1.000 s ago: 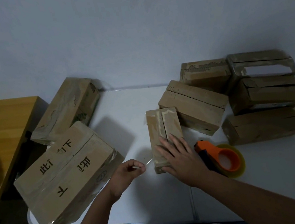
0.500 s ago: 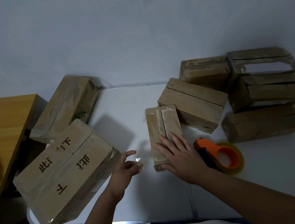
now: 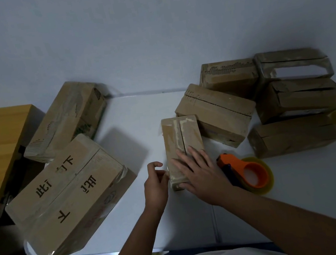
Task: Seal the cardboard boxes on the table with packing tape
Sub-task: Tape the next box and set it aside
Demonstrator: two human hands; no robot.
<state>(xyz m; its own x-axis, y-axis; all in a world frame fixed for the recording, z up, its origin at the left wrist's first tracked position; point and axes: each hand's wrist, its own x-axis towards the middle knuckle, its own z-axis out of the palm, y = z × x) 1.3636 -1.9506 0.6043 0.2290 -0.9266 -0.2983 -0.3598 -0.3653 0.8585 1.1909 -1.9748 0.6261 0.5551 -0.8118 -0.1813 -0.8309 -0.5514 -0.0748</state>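
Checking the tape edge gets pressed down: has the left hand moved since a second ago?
Yes. The left hand has moved right, up against the small box.

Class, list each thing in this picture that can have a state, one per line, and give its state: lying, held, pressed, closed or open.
Small box: lying flat, flaps closed, centre seam showing.
Right hand: fingers straight, pressing the small box.
Left hand: fingers curled at the box's left side; any tape in them is unclear.
Tape dispenser: lying on the table, unheld.
Large printed box: closed, tilted.
Windowed box: open on its top face.
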